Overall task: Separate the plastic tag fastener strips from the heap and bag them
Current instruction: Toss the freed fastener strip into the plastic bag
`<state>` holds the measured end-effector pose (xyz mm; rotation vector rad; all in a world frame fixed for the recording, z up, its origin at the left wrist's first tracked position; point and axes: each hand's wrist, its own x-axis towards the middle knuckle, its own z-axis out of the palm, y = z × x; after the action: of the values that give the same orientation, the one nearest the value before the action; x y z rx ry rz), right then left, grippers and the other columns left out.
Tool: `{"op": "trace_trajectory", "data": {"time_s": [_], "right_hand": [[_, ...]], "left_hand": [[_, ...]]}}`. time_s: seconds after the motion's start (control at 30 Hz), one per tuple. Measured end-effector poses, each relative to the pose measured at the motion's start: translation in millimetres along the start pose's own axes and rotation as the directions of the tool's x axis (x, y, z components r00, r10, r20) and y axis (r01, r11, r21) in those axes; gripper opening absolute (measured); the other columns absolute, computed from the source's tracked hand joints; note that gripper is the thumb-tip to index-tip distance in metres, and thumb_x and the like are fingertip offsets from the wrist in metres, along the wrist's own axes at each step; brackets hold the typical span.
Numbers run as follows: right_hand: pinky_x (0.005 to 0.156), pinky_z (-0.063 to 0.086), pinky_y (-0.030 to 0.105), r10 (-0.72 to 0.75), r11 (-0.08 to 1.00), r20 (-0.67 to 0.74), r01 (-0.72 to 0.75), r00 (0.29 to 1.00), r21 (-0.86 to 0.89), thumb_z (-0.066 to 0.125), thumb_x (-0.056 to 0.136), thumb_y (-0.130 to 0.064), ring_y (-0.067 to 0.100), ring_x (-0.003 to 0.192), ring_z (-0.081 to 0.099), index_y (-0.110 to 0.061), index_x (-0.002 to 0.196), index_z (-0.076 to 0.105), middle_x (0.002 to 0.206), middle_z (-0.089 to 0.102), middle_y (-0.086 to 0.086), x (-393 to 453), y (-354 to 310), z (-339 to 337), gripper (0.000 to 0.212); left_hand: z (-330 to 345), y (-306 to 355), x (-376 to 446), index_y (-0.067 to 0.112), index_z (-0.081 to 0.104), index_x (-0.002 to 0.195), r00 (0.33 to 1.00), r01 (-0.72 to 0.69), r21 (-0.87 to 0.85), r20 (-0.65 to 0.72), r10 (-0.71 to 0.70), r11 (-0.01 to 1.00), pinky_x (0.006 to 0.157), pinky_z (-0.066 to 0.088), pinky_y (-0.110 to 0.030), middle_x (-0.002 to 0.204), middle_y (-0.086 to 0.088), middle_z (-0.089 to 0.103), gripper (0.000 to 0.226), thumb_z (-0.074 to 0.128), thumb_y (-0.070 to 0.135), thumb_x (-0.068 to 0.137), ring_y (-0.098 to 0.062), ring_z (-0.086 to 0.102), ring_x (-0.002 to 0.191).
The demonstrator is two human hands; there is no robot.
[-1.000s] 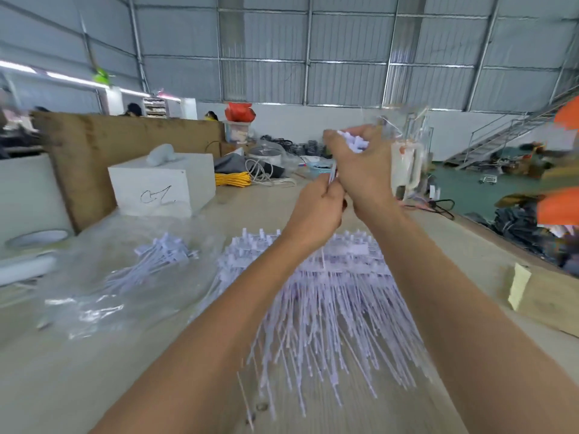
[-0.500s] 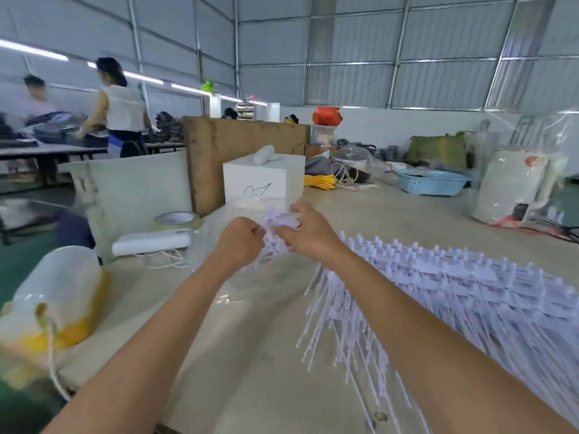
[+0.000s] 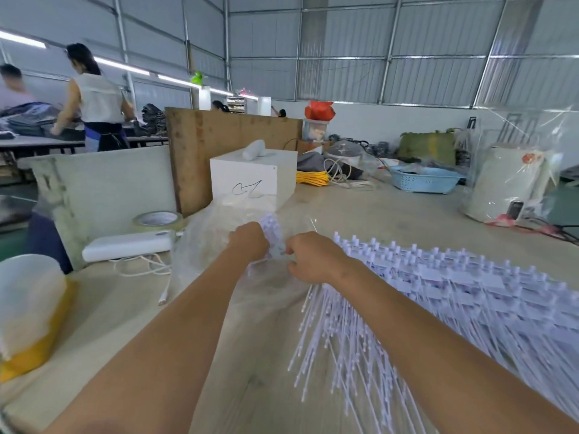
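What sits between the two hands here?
In the head view, a small bunch of fasteners, over the clear bag, sits between left hand and right hand.

My surface (image 3: 391, 214) is pale wood. On it, the heap of fastener strips (image 3: 438, 308) spreads at three o'clock, a clear bag (image 3: 213, 242) at twelve, a white box (image 3: 253, 180) beyond it, tape roll (image 3: 156, 219) and white power bank (image 3: 128, 245) at ten, blue basket (image 3: 423, 181) at one.

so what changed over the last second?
Both hands came down from face height to the table. The left hand and right hand, gripping the small bunch of strips throughout, now hold it at the clear bag. The heap stays put.
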<state>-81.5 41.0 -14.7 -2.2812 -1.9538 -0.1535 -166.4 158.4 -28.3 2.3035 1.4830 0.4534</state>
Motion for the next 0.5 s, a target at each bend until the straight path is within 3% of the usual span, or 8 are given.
{"op": "trace_trajectory", "data": {"time_s": [0.1, 0.2, 0.3, 0.4, 0.5], "right_hand": [[0.085, 0.049, 0.035, 0.01, 1.0, -0.016, -0.01, 1.0, 0.023, 0.054, 0.092, -0.017, 0.03, 0.104, 0.058, -0.005, 0.119, 0.058, 0.115, 0.059, 0.014, -1, 2, 1, 0.03], [0.087, 0.051, 0.037, 0.013, 0.999, 0.001, -0.013, 1.0, 0.043, 0.054, 0.092, -0.019, 0.03, 0.103, 0.059, -0.004, 0.119, 0.059, 0.116, 0.06, 0.014, -3, 3, 3, 0.031], [0.09, 0.049, 0.039, -0.004, 0.996, -0.022, 0.006, 1.0, 0.093, 0.056, 0.092, -0.023, 0.03, 0.105, 0.058, -0.002, 0.115, 0.062, 0.116, 0.061, 0.016, -7, 4, -1, 0.032], [0.091, 0.045, 0.033, -0.016, 0.976, -0.11, 0.039, 0.994, 0.216, 0.059, 0.091, -0.026, 0.029, 0.11, 0.055, -0.004, 0.115, 0.063, 0.119, 0.061, 0.014, -17, 9, -16, 0.033], [0.085, 0.043, 0.026, 0.019, 0.95, -0.204, 0.046, 0.979, 0.309, 0.063, 0.089, -0.025, 0.024, 0.105, 0.058, -0.007, 0.108, 0.067, 0.113, 0.065, 0.01, -39, 29, -41, 0.027]], "left_hand": [[11, -5, -1, 0.012, 0.045, 0.129, 0.997, 0.069, 0.306, 0.016, -0.078, 0.95, 0.103, 0.032, -0.038, 0.137, -0.013, 0.039, 0.039, 0.046, 0.031, 0.095, -0.03, 0.035, 0.128], [9, 0, -8, 0.021, 0.046, 0.13, 0.995, 0.1, 0.405, -0.033, -0.094, 0.909, 0.099, 0.031, -0.039, 0.139, -0.01, 0.03, 0.037, 0.043, 0.029, 0.094, -0.028, 0.028, 0.128], [-4, 17, -17, 0.019, 0.047, 0.13, 0.995, 0.095, 0.458, -0.032, -0.09, 0.884, 0.1, 0.031, -0.043, 0.138, -0.011, 0.034, 0.038, 0.046, 0.026, 0.092, -0.03, 0.03, 0.128], [-22, 46, -34, 0.014, 0.05, 0.126, 0.994, 0.0, 0.462, -0.095, 0.049, 0.887, 0.096, 0.033, -0.041, 0.13, -0.012, 0.042, 0.039, 0.051, 0.026, 0.089, -0.03, 0.035, 0.124], [-35, 81, -63, 0.009, 0.055, 0.118, 0.931, -0.165, 0.398, -0.238, 0.276, 0.902, 0.091, 0.038, -0.041, 0.12, -0.014, 0.049, 0.039, 0.055, 0.032, 0.088, -0.032, 0.043, 0.117]]}}
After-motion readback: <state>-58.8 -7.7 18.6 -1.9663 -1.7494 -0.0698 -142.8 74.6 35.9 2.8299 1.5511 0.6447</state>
